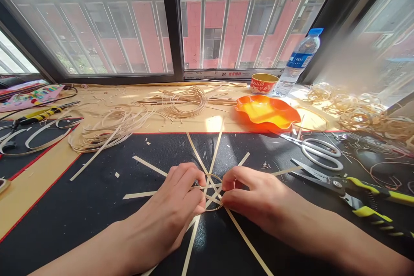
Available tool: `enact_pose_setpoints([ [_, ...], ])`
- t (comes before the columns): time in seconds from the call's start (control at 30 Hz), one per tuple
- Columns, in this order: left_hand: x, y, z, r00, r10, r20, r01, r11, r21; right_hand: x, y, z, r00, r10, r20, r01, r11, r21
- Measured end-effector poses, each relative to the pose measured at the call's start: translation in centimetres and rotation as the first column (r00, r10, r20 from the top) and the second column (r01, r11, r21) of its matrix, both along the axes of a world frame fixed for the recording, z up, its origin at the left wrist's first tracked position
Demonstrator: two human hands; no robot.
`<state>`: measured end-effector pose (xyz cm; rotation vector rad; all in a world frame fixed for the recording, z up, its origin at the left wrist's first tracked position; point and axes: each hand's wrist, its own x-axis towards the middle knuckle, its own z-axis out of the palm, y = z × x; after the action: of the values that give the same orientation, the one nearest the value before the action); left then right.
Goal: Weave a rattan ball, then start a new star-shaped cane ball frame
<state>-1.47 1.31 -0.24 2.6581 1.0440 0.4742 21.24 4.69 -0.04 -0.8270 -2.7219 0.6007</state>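
Note:
Several flat pale cane strips (194, 157) cross in a star on the black cutting mat (97, 207), with a thin cane ring (214, 207) looped around their centre. My left hand (174, 198) pinches the strips and ring from the left side. From the right, my right hand (249, 192) grips the same crossing between thumb and fingers. The two hands nearly meet there, and my fingers hide part of the ring and the crossing.
Right of my hands lie yellow-handled pliers (352, 192) and white-handled scissors (318, 153). Coils of cane (184, 102) lie on a tan mat by the window, beyond an orange dish (267, 112), a red-and-gold cup (263, 83) and a water bottle (297, 62).

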Motion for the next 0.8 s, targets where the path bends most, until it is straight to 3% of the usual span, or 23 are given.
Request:
enact_pose_setpoints([
  [0.23,0.1,0.0,0.5,0.999,-0.029,0.025,0.029,0.999,-0.015,0.2,0.1,-0.5,0.992,-0.008,-0.126,0.001,0.998,-0.055],
  [0.43,0.1,0.1,0.2,0.998,-0.022,0.063,0.024,0.999,-0.026,0.2,0.0,-1.0,0.988,-0.074,-0.136,0.066,0.996,-0.063],
  [0.8,-0.1,-0.1,0.1,0.997,-0.071,0.030,0.072,0.997,-0.013,0.3,0.2,-1.0,0.985,-0.014,-0.173,0.007,0.999,-0.040],
])
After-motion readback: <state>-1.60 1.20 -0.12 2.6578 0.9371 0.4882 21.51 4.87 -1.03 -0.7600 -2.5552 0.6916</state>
